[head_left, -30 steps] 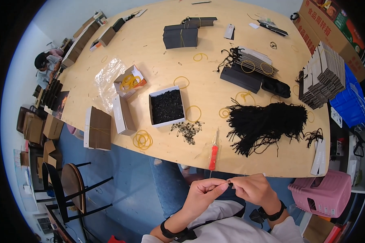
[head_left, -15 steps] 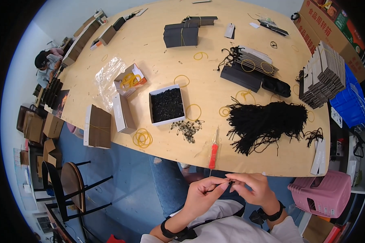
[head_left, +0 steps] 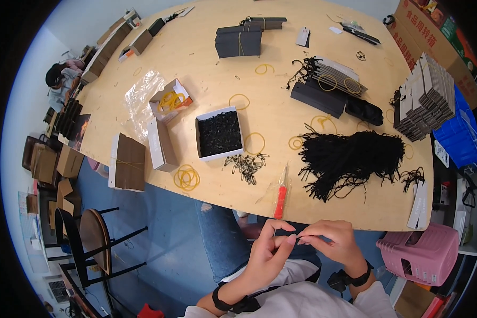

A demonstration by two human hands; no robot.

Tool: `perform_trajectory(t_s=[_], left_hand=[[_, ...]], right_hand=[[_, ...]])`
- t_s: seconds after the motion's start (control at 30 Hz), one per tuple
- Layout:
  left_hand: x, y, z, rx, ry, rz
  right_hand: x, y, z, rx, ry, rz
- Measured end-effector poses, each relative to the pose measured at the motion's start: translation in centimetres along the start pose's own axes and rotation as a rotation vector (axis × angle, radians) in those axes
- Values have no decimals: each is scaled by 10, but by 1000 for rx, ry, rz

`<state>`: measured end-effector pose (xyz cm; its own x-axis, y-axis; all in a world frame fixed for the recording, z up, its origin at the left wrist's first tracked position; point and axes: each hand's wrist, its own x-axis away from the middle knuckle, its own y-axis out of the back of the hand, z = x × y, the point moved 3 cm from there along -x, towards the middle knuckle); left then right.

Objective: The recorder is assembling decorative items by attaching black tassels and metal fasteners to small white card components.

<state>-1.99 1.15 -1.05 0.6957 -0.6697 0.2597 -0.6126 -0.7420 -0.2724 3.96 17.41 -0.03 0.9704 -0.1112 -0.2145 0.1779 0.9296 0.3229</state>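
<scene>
Just off the table's near edge, my left hand (head_left: 270, 248) and my right hand (head_left: 335, 241) meet fingertip to fingertip. Between them is a small dark piece (head_left: 298, 239), perhaps cord, too small to make out fully. Both hands are closed in a pinch on it. Beyond them lies a tool with a red handle (head_left: 280, 202) and a thin shaft, on a scrap of clear plastic. A heap of black cords (head_left: 352, 161) spreads to the right of it. Small safety pins (head_left: 246, 167) lie loose beside a white box of black pins (head_left: 219, 132).
Yellow rubber bands (head_left: 186, 177) lie about, some in an open box (head_left: 169, 100). Stacked grey tags (head_left: 426, 100) stand at the right, and dark bundles (head_left: 238, 43) at the back. A pink crate (head_left: 421, 254) sits at lower right, a chair (head_left: 95, 244) at left. Another person (head_left: 63, 85) works far left.
My left index finger has lifted and bent away from the pinch. My right fingers have straightened leftward, and the dark piece sits between the fingertips. The view has shifted slightly.
</scene>
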Motion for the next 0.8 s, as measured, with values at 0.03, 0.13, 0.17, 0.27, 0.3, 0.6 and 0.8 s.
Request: perform_trajectory(t_s=[0.03, 0.13, 0.17, 0.27, 0.3, 0.6, 0.8], left_hand=[[-1, 0, -2, -10, -6, -6], [-3, 1, -5, -9, -17, 5], [-4, 2, -7, 3, -23, 21], [-6, 9, -10, 109, 120, 61], [-6, 12, -10, 109, 120, 65], [3, 21, -2, 179, 127, 207], [16, 18, -6, 198, 152, 247]], right_hand=[[1, -1, -2, -41, -77, 16], [4, 0, -3, -87, -137, 54], [5, 2, -4, -86, -138, 53], [7, 5, -7, -84, -144, 89], [7, 5, -6, -67, -126, 134], [9, 16, 7, 16, -7, 274], [10, 15, 10, -15, 80, 245]])
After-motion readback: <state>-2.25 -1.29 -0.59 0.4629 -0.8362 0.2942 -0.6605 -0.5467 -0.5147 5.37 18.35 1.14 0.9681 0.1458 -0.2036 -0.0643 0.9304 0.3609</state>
